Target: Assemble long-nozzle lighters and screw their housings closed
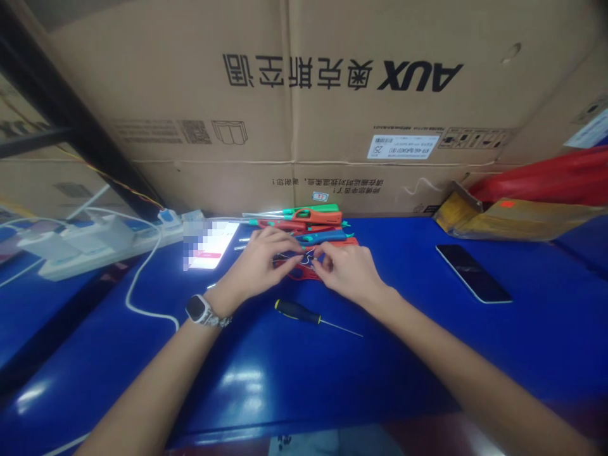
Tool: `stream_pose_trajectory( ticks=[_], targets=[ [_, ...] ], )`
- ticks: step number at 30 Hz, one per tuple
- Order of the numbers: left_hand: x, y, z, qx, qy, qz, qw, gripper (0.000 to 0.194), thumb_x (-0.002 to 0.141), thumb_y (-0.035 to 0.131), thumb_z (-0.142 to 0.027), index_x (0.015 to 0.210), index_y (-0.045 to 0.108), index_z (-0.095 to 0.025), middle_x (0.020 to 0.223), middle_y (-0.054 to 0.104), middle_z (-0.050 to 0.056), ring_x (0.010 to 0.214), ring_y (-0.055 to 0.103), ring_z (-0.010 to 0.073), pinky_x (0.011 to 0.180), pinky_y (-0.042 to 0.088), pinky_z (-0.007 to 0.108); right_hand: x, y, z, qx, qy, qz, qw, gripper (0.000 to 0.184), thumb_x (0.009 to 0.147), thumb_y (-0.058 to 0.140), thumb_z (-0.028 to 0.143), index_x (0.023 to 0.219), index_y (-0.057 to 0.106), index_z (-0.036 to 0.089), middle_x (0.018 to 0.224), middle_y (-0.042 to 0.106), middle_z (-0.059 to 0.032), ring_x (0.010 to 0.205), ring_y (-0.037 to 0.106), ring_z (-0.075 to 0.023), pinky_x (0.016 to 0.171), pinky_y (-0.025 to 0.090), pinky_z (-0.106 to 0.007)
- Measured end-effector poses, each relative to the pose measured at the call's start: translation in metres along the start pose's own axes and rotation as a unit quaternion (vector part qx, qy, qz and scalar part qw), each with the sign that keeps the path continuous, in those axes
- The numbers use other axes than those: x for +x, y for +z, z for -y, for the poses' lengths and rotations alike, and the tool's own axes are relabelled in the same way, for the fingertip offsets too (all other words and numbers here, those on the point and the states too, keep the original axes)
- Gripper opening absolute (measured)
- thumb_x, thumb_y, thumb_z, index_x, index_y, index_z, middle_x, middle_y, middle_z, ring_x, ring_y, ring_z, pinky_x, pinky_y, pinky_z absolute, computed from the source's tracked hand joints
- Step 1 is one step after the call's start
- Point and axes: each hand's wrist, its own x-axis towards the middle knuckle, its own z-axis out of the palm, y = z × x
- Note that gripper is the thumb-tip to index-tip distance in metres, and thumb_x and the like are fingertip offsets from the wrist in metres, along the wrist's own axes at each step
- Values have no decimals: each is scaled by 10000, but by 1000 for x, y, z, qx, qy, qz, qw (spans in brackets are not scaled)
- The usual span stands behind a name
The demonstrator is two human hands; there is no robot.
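Both hands meet over a group of long-nosed utility lighters at the middle of the table. My left hand (259, 263), with a watch on its wrist, has its thumb and fingers curled together in a pinch; what lies in them is too small to make out. Facing it, my right hand (349, 269) pinches a thin white wire (308, 259). Beneath the fingers lies a red lighter casing (304, 272), partly covered. Just beyond are a blue lighter (325, 237), an orange lighter (323, 218) and a green lighter (327, 208). A black-and-yellow screwdriver (298, 311) lies nearer to me.
A lit phone (211, 246) lies left, beside a white power strip (71, 265) with chargers and a loose white cable (135, 297). A dark phone (472, 273) rests right. Behind stands a large cardboard box (327, 126); an open carton (503, 218) holds red material.
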Motion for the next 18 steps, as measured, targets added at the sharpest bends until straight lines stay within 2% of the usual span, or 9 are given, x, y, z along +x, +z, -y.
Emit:
stream_pose_trajectory(
  ticks=[5, 9, 14, 18],
  targets=[
    [-2, -4, -1, -51, 8, 37, 998, 228, 848, 647, -298, 1064, 689, -237, 1054, 710, 40, 1029, 590, 248, 953, 443, 438, -3, 0, -9, 164, 2, 50, 985, 96, 859, 627, 244, 928, 684, 210, 674, 728, 37, 611, 661, -119, 593, 390, -235],
    [0, -4, -1, -58, 9, 46, 997, 156, 909, 620, -361, 903, 705, -231, 910, 726, 30, 913, 619, 225, 890, 461, 404, -4, 0, -18, 252, -25, 74, 965, 121, 880, 618, 247, 977, 668, 195, 680, 717, 35, 583, 637, -101, 588, 426, -217],
    [2, -1, 2, -136, -63, 48, 988, 227, 906, 628, -399, 832, 712, -201, 836, 739, 26, 788, 653, 199, 769, 496, 341, -4, -2, -16, 203, -70, 16, 976, 161, 872, 669, 286, 1005, 696, 198, 817, 751, 4, 632, 645, -105, 613, 443, -219],
    [-1, 0, 3, -185, -107, 83, 973, 270, 910, 607, -432, 843, 723, -198, 843, 749, 23, 790, 675, 200, 761, 513, 331, -5, -3, -14, 119, -115, -11, 986, 149, 923, 616, 290, 977, 727, 205, 944, 777, -29, 809, 706, -156, 698, 453, -246]
  ],
)
